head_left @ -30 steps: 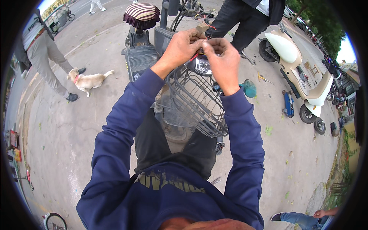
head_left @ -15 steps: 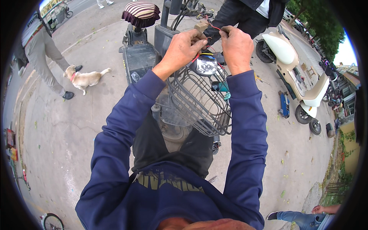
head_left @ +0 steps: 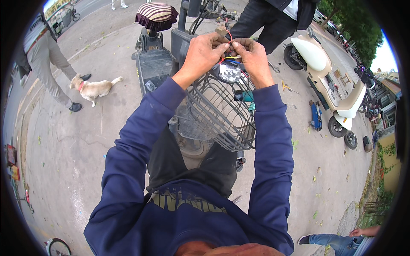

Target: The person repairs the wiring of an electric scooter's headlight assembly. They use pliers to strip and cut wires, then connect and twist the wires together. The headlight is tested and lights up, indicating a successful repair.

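Note:
Above the headlight [head_left: 229,74] of an electric scooter, my left hand [head_left: 204,53] and my right hand [head_left: 253,59] almost meet, thumbs and fingers pinched. A thin red wire [head_left: 230,36] runs from its far end down into the pinch between both hands; the exact spot where they grip it is hidden by the fingers. Yellow, blue and red wires [head_left: 231,61] hang loose just below my fingertips, over the headlight. Nearer to me, the black wire basket [head_left: 213,112] sits under the headlight between my forearms.
The scooter's footboard [head_left: 154,66] and striped seat [head_left: 156,16] lie to the left. A person in dark trousers [head_left: 252,23] stands close beyond my hands. Farther left are a pale dog [head_left: 97,88] and another person's legs [head_left: 51,55]. Rightward, a cream scooter [head_left: 314,55] and a blue tool [head_left: 316,116].
My right hand has come down and left toward my left hand, closing the gap between them. The red wire, earlier stretched toward my right hand, now rises upright from between the fingers.

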